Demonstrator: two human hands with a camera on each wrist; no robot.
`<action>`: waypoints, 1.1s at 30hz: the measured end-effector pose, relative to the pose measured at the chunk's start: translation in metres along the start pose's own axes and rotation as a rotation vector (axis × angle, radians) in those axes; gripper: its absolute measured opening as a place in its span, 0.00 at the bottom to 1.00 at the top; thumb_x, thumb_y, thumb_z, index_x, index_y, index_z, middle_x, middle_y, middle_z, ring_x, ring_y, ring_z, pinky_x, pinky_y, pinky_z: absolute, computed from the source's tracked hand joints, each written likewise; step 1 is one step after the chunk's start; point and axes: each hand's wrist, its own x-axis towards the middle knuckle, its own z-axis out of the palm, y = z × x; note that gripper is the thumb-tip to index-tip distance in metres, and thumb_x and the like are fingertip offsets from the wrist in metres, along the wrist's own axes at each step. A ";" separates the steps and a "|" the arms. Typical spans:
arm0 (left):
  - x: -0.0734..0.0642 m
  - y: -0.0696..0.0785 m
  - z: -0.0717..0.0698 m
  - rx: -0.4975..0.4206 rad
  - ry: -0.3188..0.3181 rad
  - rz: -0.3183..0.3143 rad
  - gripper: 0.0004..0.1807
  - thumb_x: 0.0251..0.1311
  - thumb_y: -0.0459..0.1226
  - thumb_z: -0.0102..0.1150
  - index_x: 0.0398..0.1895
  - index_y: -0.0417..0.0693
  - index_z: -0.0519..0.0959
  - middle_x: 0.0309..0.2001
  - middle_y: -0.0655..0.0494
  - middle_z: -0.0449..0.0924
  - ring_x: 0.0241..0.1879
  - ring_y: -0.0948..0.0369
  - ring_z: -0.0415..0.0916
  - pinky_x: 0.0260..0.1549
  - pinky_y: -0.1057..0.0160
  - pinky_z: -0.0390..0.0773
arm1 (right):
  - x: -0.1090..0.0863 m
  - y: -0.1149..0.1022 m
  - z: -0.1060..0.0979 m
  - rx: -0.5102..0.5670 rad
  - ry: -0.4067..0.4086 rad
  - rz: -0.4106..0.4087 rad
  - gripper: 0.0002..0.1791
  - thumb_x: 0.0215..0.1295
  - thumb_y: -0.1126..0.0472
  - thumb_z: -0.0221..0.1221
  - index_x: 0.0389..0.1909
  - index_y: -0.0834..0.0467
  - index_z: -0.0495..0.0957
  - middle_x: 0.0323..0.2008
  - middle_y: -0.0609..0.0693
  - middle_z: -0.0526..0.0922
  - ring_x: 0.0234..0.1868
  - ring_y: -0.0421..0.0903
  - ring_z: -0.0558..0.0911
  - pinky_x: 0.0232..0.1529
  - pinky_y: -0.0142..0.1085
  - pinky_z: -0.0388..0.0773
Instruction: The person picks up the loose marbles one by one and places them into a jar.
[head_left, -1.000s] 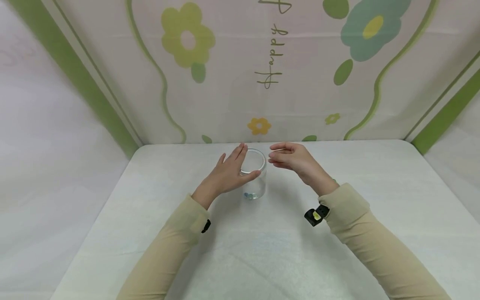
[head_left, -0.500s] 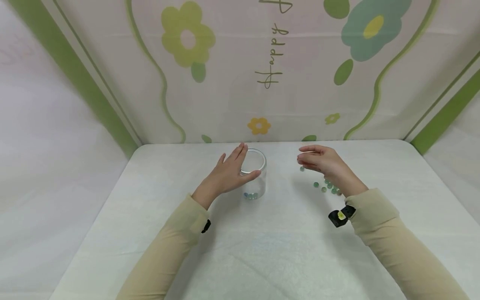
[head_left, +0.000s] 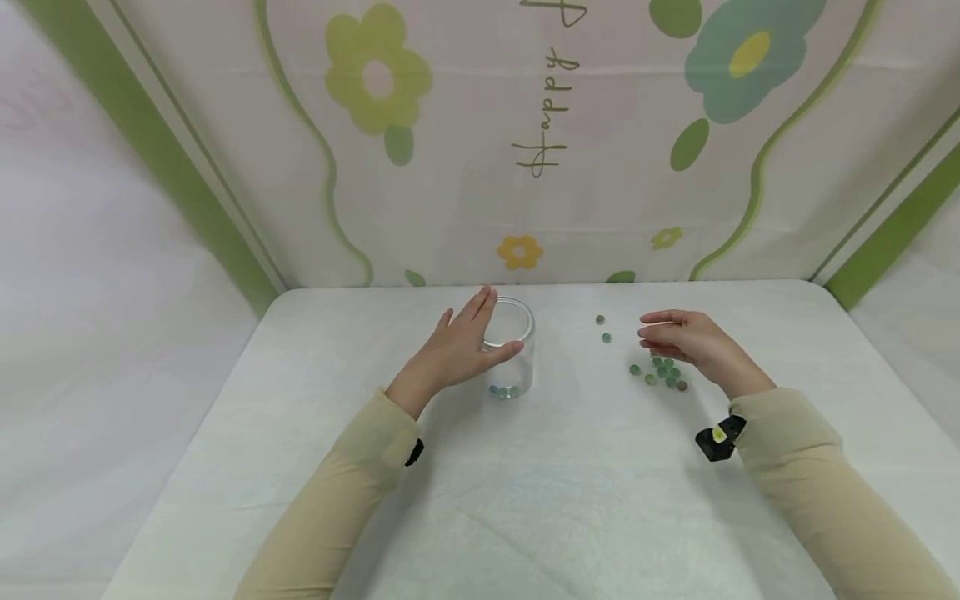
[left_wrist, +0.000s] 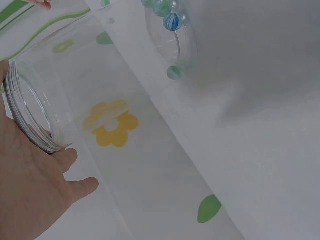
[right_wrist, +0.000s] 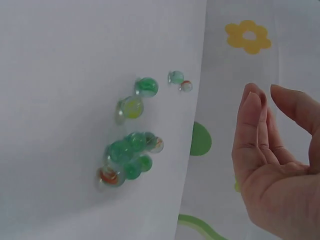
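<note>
A clear glass jar (head_left: 524, 358) stands upright near the back of the table, with a few marbles (head_left: 504, 392) on its bottom. My left hand (head_left: 452, 348) rests against the jar's rim, fingers extended along the left and thumb reaching across the near side. In the left wrist view, a blue-swirled marble (left_wrist: 172, 21) shows among green ones through the glass. Above a cluster of mostly green marbles (head_left: 662, 372) hovers my right hand (head_left: 701, 343). Its fingers are gently bent; the right wrist view shows a gap between thumb (right_wrist: 295, 105) and fingers, with nothing held.
Two marbles lie apart toward the back, a brownish marble (head_left: 600, 319) and a green marble (head_left: 606, 337). A white cloth covers the table (head_left: 495, 500). Right behind its back edge hangs a flower-printed curtain (head_left: 450, 183).
My right hand has moved right, from beside the jar's mouth to over the marble cluster, uncovering the loose marbles. The marbles in the jar have shifted slightly. My left hand stays at the rim.
</note>
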 end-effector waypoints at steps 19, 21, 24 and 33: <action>-0.001 0.000 0.001 -0.016 0.004 -0.005 0.51 0.62 0.66 0.41 0.77 0.48 0.36 0.78 0.57 0.31 0.78 0.61 0.34 0.74 0.43 0.39 | -0.009 0.048 -0.035 -0.143 -0.021 0.149 0.36 0.68 0.54 0.56 0.68 0.71 0.57 0.32 0.30 0.79 0.34 0.26 0.79 0.41 0.26 0.79; -0.001 0.000 0.001 -0.018 0.004 -0.006 0.51 0.62 0.66 0.41 0.77 0.48 0.36 0.78 0.57 0.31 0.78 0.61 0.34 0.74 0.43 0.39 | -0.009 0.052 -0.037 -0.138 -0.015 0.159 0.36 0.67 0.54 0.57 0.67 0.72 0.57 0.31 0.29 0.79 0.33 0.26 0.79 0.40 0.25 0.79; -0.001 0.000 0.001 -0.019 0.001 -0.010 0.51 0.62 0.66 0.41 0.77 0.48 0.36 0.78 0.58 0.31 0.78 0.61 0.34 0.74 0.44 0.39 | -0.009 0.058 -0.038 -0.168 -0.008 0.171 0.35 0.68 0.54 0.56 0.66 0.72 0.59 0.30 0.29 0.79 0.32 0.26 0.78 0.39 0.25 0.79; -0.001 0.002 0.000 -0.013 0.000 -0.012 0.51 0.63 0.66 0.41 0.77 0.48 0.36 0.78 0.57 0.31 0.78 0.60 0.34 0.74 0.43 0.40 | -0.010 0.066 -0.036 -0.212 0.017 0.176 0.33 0.67 0.55 0.56 0.64 0.73 0.62 0.30 0.34 0.79 0.30 0.30 0.78 0.36 0.27 0.79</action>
